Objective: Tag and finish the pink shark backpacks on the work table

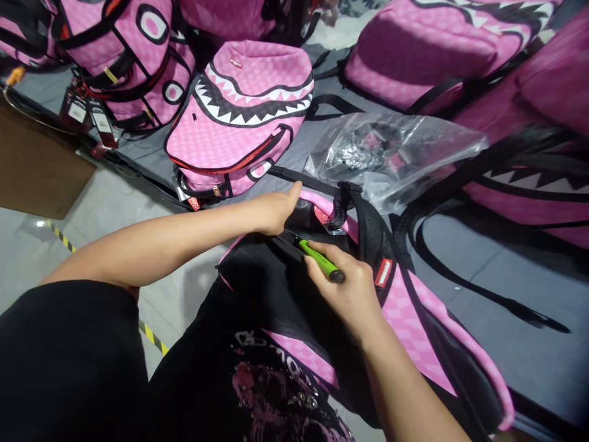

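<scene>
In my right hand (347, 276) is a green-handled tool (322, 261) with a black end and a thin dark shaft pointing left; its tip is too hidden to name its kind. The shaft reaches the top of a black and pink backpack (414, 325) that lies close against my body. My left hand (278, 212) grips this backpack's upper edge beside the shaft, thumb up, other fingers mostly hidden. Near the hands are the pink carry handle and a black strap (372, 227) with a small red label (383, 272).
Behind my hands lies a pink shark-mouth backpack (248, 116). Next to it is a clear plastic bag (391, 153). More pink backpacks (432, 49) crowd the grey table (515, 344). A loose black strap (478, 285) curls at right. A cardboard box (41, 159) stands at left.
</scene>
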